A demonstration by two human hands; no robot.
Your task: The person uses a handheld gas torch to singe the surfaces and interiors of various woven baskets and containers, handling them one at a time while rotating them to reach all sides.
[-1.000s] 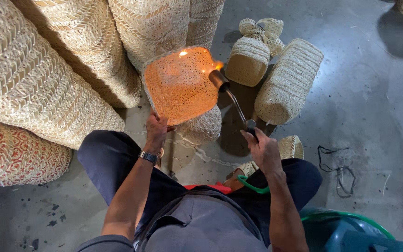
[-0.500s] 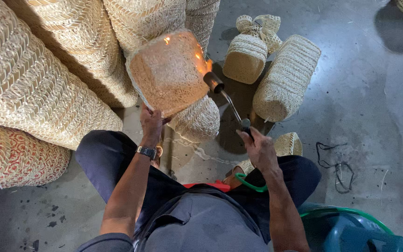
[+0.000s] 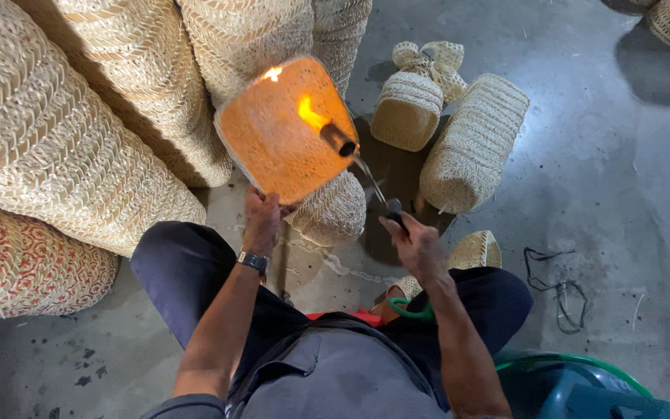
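Observation:
My left hand grips the lower edge of a small woven basket, held up with its flat bottom facing me and glowing orange. My right hand holds a gas torch by its handle; the nozzle points at the basket and a yellow flame licks across its bottom near the right side. A smaller flame spot shows at the basket's top edge. A watch sits on my left wrist.
Large woven baskets are stacked at the left and top. Smaller woven baskets lie on the concrete floor at centre right, one under the torch. A green hose and a blue container sit at lower right, and a black cord lies on the floor.
The basket has tilted and shifted slightly left and up. The torch flame has moved from the basket's right edge onto its bottom face.

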